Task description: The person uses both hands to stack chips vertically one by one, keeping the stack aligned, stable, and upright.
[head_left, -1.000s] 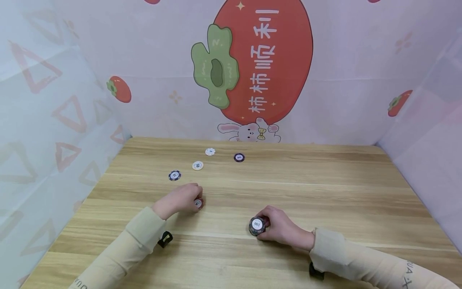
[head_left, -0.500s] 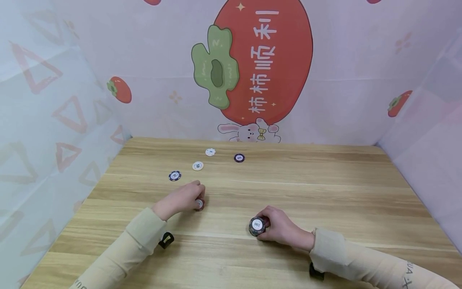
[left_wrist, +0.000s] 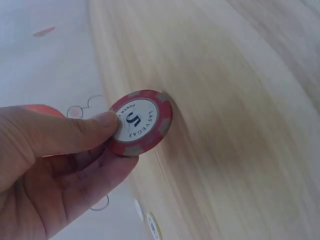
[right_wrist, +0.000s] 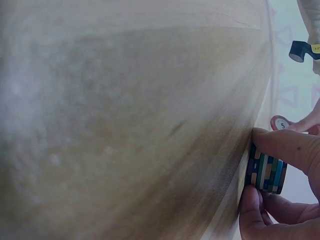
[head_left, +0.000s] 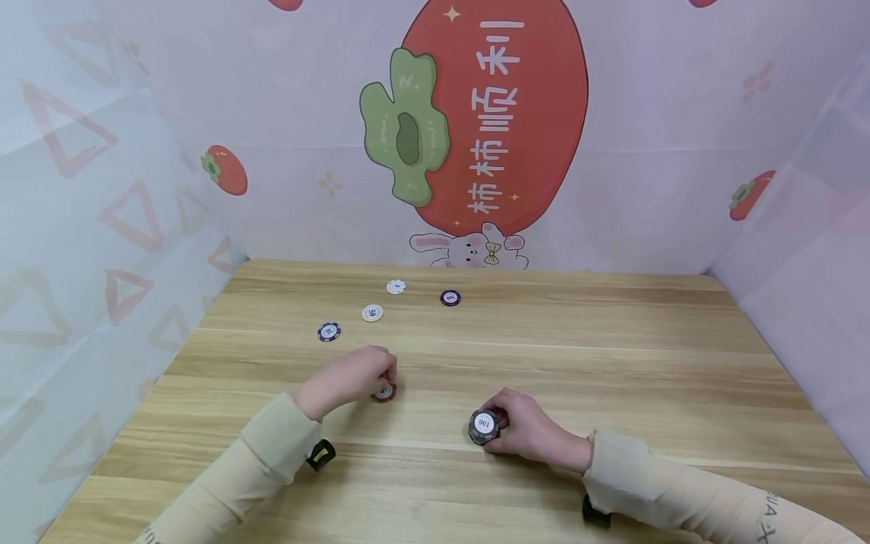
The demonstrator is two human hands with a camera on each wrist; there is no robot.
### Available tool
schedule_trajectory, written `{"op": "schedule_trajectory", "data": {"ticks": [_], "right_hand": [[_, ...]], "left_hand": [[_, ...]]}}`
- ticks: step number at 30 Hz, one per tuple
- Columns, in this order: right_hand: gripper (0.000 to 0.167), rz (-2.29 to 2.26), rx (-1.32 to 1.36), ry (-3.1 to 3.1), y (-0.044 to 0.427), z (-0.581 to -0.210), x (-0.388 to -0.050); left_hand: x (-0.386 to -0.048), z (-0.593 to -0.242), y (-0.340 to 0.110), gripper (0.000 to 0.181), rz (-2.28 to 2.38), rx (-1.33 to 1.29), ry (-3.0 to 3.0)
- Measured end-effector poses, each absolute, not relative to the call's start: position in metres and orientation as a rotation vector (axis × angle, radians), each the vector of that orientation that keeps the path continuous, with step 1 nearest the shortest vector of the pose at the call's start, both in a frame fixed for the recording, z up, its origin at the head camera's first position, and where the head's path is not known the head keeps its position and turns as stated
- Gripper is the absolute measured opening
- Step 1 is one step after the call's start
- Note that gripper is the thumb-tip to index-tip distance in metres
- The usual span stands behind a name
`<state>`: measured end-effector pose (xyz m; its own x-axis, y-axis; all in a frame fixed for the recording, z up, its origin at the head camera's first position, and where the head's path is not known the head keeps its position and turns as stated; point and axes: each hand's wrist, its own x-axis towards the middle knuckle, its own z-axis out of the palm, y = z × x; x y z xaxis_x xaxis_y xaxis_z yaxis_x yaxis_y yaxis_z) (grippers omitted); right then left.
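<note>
My left hand pinches a red and grey poker chip marked 5 between thumb and fingers. In the left wrist view the chip is tilted, its far edge at or just above the wood; contact is hard to tell. To the right, my right hand grips the sides of a short stack of poker chips standing on the table. A black chip marked 100 tops that stack. Several differently coloured layers show from the side in the right wrist view.
Farther back on the wooden table lie single chips: a blue one, a cream one marked 50, a white one and a dark purple one. Printed cloth walls stand along the table's back and sides.
Holding the red chip, my left hand has shifted a little to the right and nearer to me. The right hand and its stack have stayed in place.
</note>
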<state>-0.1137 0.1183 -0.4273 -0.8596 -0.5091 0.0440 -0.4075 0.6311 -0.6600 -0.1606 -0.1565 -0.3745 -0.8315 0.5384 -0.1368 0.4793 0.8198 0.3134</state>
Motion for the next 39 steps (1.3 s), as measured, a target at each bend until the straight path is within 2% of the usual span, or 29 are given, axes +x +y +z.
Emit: {"op": "schedule_trajectory", "data": {"ticks": [14,39], "right_hand": [[0.04,-1.038,-0.762,2.703,0.118,-0.427,-0.113],[0.04,-1.066,-0.741,2.678,0.118,-0.427,-0.113]], "left_hand": [[-0.158,-0.377,-0.13,0.014,0.487,0.883,2.685],[-0.16,-0.387,-0.099,0.006,1.077,0.643,2.362]]}}
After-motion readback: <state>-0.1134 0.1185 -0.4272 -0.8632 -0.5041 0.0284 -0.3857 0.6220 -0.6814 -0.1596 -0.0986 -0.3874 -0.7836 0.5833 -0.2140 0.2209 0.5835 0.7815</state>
